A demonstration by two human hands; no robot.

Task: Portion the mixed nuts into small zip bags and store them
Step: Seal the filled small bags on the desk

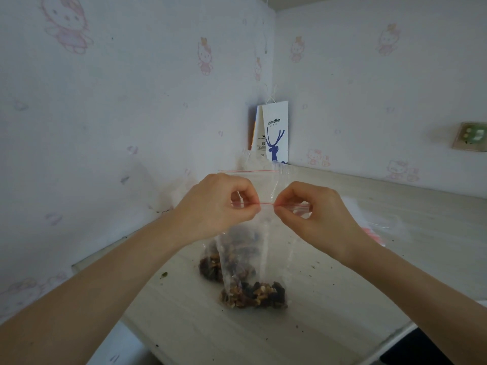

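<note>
Both the left hand (218, 204) and right hand (313, 209) pinch the small zip bag (253, 259) along its red seal, fingers curled tight.

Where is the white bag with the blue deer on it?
In the head view the paper bag stands upright in the far corner of the table, just right of centre, behind the large zip bag.

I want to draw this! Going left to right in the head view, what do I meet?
Left hand, right hand (both pinching the small zip bag), pile of empty bags, wall socket.
</note>
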